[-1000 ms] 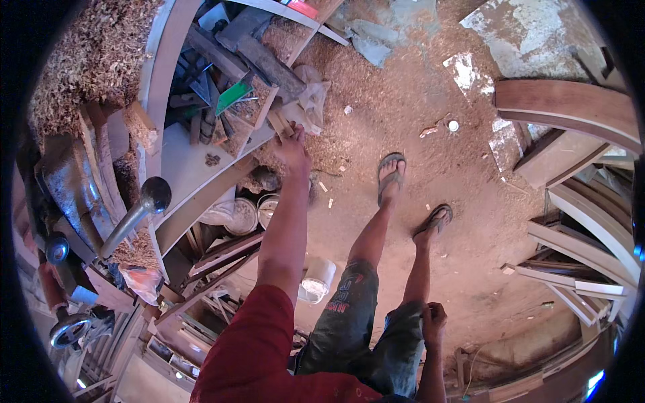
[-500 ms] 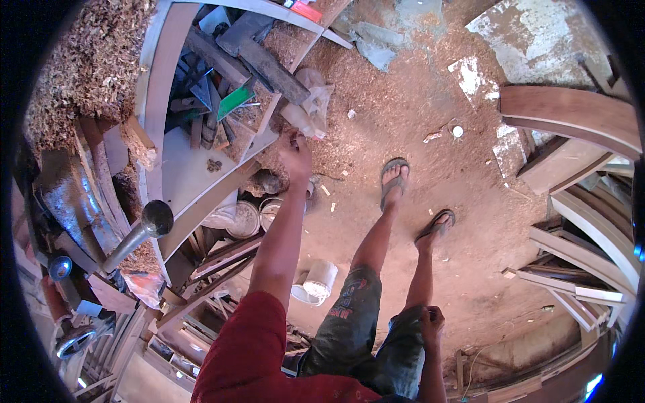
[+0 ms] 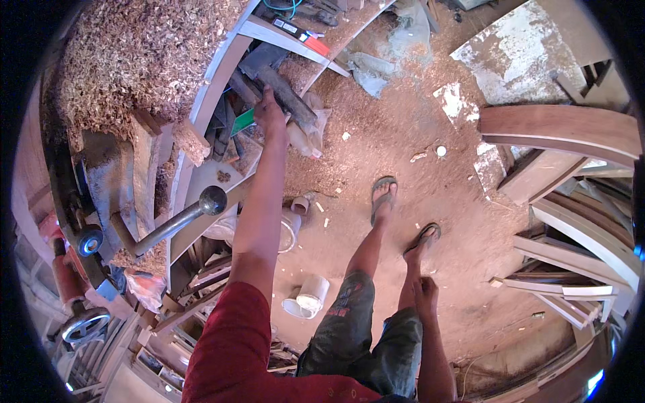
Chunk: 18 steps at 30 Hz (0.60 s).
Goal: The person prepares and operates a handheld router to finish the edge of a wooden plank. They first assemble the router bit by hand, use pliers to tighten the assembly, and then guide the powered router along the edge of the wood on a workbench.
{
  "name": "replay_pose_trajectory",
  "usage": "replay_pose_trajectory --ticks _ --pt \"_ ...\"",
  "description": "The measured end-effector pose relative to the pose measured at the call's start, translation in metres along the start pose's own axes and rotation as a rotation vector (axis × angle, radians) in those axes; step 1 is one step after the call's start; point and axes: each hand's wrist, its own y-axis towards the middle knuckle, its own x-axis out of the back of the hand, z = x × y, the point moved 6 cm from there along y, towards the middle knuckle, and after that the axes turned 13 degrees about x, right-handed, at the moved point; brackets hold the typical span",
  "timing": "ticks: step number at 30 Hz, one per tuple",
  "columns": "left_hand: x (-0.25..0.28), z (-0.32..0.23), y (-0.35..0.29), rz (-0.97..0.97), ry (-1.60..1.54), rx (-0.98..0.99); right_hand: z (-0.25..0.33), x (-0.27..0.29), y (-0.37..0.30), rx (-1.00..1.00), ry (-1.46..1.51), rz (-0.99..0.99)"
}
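My left hand [image 3: 270, 117] reaches far out over a pile of tools and wood on the bench. Its index finger stretches toward the dark wooden blocks [image 3: 292, 101]; whether it touches them I cannot tell, and nothing shows in its grasp. Just left of the hand lies a flat green piece [image 3: 243, 121]. A clear plastic bag [image 3: 314, 127] and a pale bottle-like container [image 3: 299, 139] are to its right. My right hand [image 3: 425, 295] hangs by my right leg with its fingers curled, and no object shows in it.
A metal crank handle [image 3: 178, 221] juts out at the left, below heaped wood shavings [image 3: 134, 74]. Under the bench edge stand buckets, and a white bucket [image 3: 313, 293] is on the floor. Curved wooden frames [image 3: 564, 127] are stacked at the right.
My left hand has moved from beside the pale container up and left to the dark wooden blocks. The view has shifted leftward. My right hand hangs a little farther forward, still curled.
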Motion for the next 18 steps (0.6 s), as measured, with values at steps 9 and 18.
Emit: replay_pose_trajectory --ticks 9,18 --pt "-0.006 -0.005 0.017 0.220 0.078 0.025 0.170 -0.155 0.195 0.495 -0.159 0.199" --pt "0.051 -0.039 0.039 0.261 0.029 0.293 0.307 -0.285 0.248 0.806 -0.435 0.328"
